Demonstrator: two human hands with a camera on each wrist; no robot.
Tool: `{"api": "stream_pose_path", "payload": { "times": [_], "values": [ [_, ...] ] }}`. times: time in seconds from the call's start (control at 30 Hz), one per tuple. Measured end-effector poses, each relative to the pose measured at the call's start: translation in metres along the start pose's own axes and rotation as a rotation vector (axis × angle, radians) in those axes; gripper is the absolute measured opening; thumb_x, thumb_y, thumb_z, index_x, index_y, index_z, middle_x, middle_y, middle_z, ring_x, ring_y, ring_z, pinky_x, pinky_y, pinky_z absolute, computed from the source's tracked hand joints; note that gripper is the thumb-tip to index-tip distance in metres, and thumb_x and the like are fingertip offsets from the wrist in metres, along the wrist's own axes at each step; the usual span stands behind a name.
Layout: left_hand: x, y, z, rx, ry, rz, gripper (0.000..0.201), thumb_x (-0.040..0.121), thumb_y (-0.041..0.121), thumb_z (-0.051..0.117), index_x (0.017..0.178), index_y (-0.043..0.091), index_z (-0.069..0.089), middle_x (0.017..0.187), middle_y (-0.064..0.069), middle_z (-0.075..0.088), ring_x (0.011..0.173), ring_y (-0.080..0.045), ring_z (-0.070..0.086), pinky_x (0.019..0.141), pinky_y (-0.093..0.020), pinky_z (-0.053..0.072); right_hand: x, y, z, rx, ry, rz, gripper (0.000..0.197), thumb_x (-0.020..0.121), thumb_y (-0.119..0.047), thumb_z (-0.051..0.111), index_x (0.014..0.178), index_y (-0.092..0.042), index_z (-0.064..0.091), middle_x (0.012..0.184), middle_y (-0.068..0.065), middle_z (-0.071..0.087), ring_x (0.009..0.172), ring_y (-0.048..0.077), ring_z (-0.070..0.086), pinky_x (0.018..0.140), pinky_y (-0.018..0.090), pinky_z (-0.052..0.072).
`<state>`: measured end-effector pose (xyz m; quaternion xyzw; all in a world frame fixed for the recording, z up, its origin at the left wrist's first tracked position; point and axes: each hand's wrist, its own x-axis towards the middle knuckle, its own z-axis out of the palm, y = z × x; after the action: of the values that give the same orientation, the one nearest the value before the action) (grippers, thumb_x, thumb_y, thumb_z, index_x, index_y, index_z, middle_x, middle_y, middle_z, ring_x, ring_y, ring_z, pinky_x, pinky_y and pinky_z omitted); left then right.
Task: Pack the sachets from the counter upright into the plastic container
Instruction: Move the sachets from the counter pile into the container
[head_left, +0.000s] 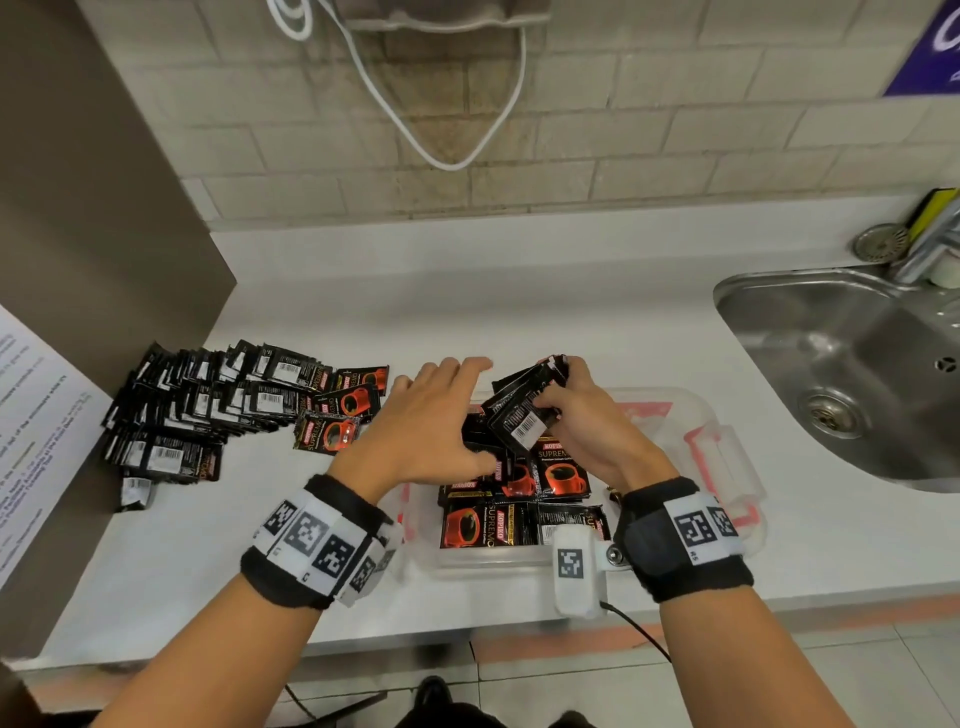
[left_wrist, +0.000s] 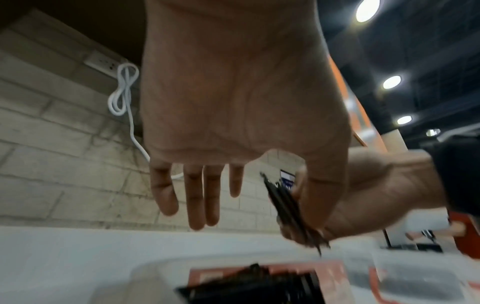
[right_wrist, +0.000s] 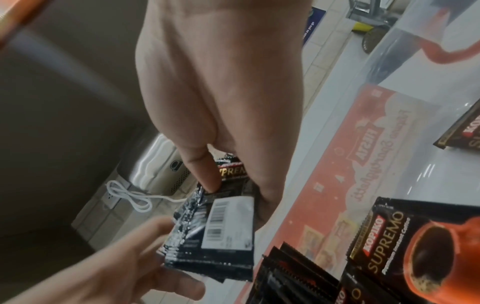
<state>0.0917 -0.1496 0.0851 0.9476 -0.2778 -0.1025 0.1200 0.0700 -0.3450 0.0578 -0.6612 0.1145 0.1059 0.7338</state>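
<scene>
Gripping a small bundle of sachets (head_left: 524, 410) tilted above the plastic container (head_left: 691, 415), the person's right hand (head_left: 587, 421) curled thumb and fingers (right_wrist: 202, 164) round the packs, apparently squaring them up so they could go in on edge. Just left of the bundle, the left hand (head_left: 431, 421) hovered over the container with fingers (left_wrist: 194, 195) straight and spread, holding nothing; its thumb reached toward the packs already in the container, likely to steady them or keep a slot free for the next batch. Inside the container, packed sachets (head_left: 519, 499) filled the near half, some standing in rows and others leaning face-up, while the far right portion showed its bare bottom with a red label beneath. A large loose pile of sachets (head_left: 223, 405) lay fanned on the desk (head_left: 519, 301) to the left of the container, well apart from it, suggesting most of the job remained. To the container's right sat a steel sink (head_left: 841, 364). A white cable (head_left: 405, 119) hung on the brick wall behind the container.
</scene>
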Motion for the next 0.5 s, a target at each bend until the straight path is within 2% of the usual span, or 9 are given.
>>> {"api": "stream_pose_path", "payload": {
  "times": [0.1, 0.17, 0.2, 0.27, 0.33, 0.37, 0.43, 0.5],
  "values": [
    [-0.002, 0.007, -0.011, -0.184, 0.009, 0.046, 0.105, 0.076, 0.057, 0.066, 0.157, 0.035, 0.003, 0.143, -0.001, 0.042, 0.126, -0.018, 0.046, 0.1, -0.04, 0.045, -0.004, -0.002, 0.004, -0.016, -0.048, -0.053, 0.036, 0.099, 0.004, 0.044, 0.13, -0.014, 0.04, 0.125, 0.015, 0.059, 0.114, 0.028, 0.062, 0.097, 0.044, 0.054],
    [0.001, 0.013, -0.012, -0.188, 0.018, 0.074, 0.093, 0.087, 0.049, 0.067, 0.157, 0.029, 0.01, 0.146, -0.003, 0.044, 0.125, -0.018, 0.05, 0.097, -0.04, 0.049, -0.008, -0.005, 0.01, -0.05, -0.082, -0.081, 0.031, 0.1, 0.003, 0.044, 0.123, -0.019, 0.044, 0.121, 0.014, 0.06, 0.112, 0.027, 0.062, 0.095, 0.043, 0.054],
    [0.002, 0.015, -0.01, -0.185, 0.017, 0.078, 0.081, 0.091, 0.042, 0.066, 0.155, 0.024, 0.019, 0.141, -0.005, 0.05, 0.121, -0.02, 0.054, 0.095, -0.041, 0.05, -0.009, -0.006, 0.014, -0.069, -0.089, -0.088, 0.029, 0.101, 0.003, 0.044, 0.12, -0.019, 0.045, 0.12, 0.015, 0.06, 0.112, 0.028, 0.062, 0.097, 0.045, 0.054],
    [0.005, 0.015, -0.008, -0.222, -0.001, 0.075, 0.052, 0.094, 0.031, 0.065, 0.138, 0.017, 0.042, 0.113, -0.004, 0.063, 0.098, -0.022, 0.062, 0.08, -0.04, 0.053, -0.012, -0.007, 0.019, -0.126, -0.078, -0.089, 0.027, 0.101, 0.002, 0.042, 0.119, -0.017, 0.047, 0.121, 0.02, 0.058, 0.116, 0.034, 0.06, 0.101, 0.053, 0.05],
    [0.004, 0.01, -0.006, -0.26, -0.037, 0.073, 0.03, 0.094, 0.027, 0.067, 0.116, 0.017, 0.051, 0.089, 0.002, 0.061, 0.075, -0.015, 0.059, 0.061, -0.03, 0.046, -0.015, -0.006, 0.019, -0.184, -0.086, -0.072, 0.026, 0.1, 0.0, 0.042, 0.122, -0.013, 0.048, 0.121, 0.02, 0.06, 0.117, 0.035, 0.059, 0.103, 0.054, 0.048],
    [0.003, 0.007, -0.006, -0.246, -0.061, 0.079, 0.025, 0.093, 0.027, 0.068, 0.111, 0.02, 0.051, 0.084, 0.006, 0.059, 0.07, -0.01, 0.056, 0.056, -0.026, 0.04, -0.018, -0.005, 0.018, -0.218, -0.103, -0.062, 0.025, 0.1, -0.002, 0.043, 0.121, -0.014, 0.05, 0.118, 0.016, 0.062, 0.114, 0.032, 0.061, 0.103, 0.051, 0.05],
    [0.0, 0.001, -0.005, -0.19, -0.109, 0.086, 0.023, 0.093, 0.028, 0.068, 0.107, 0.023, 0.05, 0.082, 0.009, 0.057, 0.068, -0.005, 0.053, 0.054, -0.022, 0.034, -0.022, -0.003, 0.014, -0.303, -0.138, -0.054, 0.021, 0.098, -0.006, 0.049, 0.114, -0.017, 0.055, 0.111, 0.01, 0.065, 0.104, 0.023, 0.064, 0.096, 0.043, 0.054],
    [-0.003, -0.002, -0.005, -0.165, -0.148, 0.092, 0.026, 0.092, 0.028, 0.068, 0.114, 0.02, 0.055, 0.088, 0.009, 0.061, 0.075, -0.011, 0.058, 0.058, -0.022, 0.039, -0.024, -0.001, 0.009, -0.396, -0.157, -0.072, 0.018, 0.095, -0.008, 0.057, 0.109, -0.02, 0.058, 0.105, 0.009, 0.065, 0.091, 0.013, 0.064, 0.083, 0.035, 0.056]
  ]
}}
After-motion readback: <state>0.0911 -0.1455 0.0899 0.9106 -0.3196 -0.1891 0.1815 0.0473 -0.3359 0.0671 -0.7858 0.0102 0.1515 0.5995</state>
